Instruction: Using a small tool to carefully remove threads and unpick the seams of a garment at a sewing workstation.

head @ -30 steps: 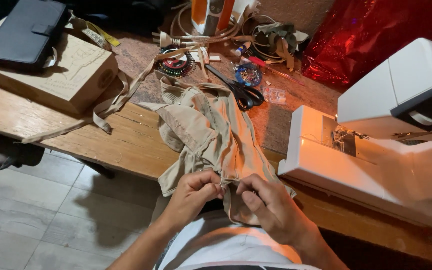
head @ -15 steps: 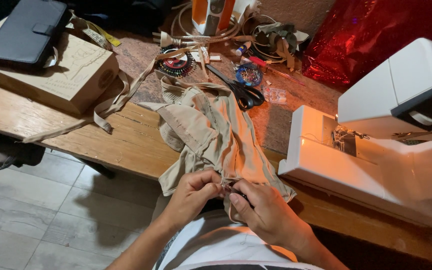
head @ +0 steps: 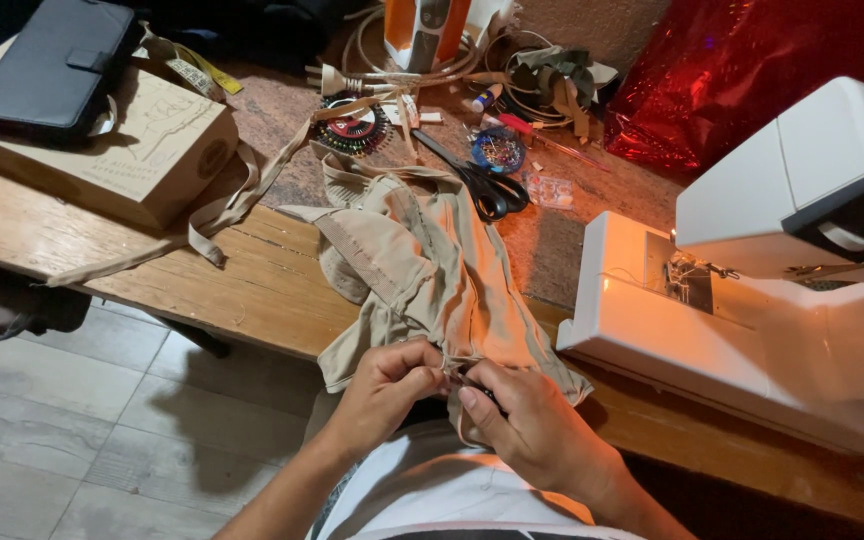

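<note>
- Head view: your left hand (head: 384, 388) and right hand (head: 532, 425) meet at the near edge of the beige garment (head: 422, 270), just off the near edge of the worktop (head: 202, 290), above your lap.
- Your left fingers (head: 420, 372) are curled tight, pinching a fold of the garment's hem. Your right fingers (head: 472, 398) are closed against the same fold from the other side; something small and dark sits between them, too hidden to name.
- From that pinch the garment's long axis runs straight away from you, up over the worktop edge toward the black scissors (head: 477, 185).
- Both hands touch the cloth; neither is nearer than the other.
- The white sewing machine (head: 752, 290) stands right of the garment, well apart from your fingers; the cardboard box (head: 122, 150) lies left of it.
</note>
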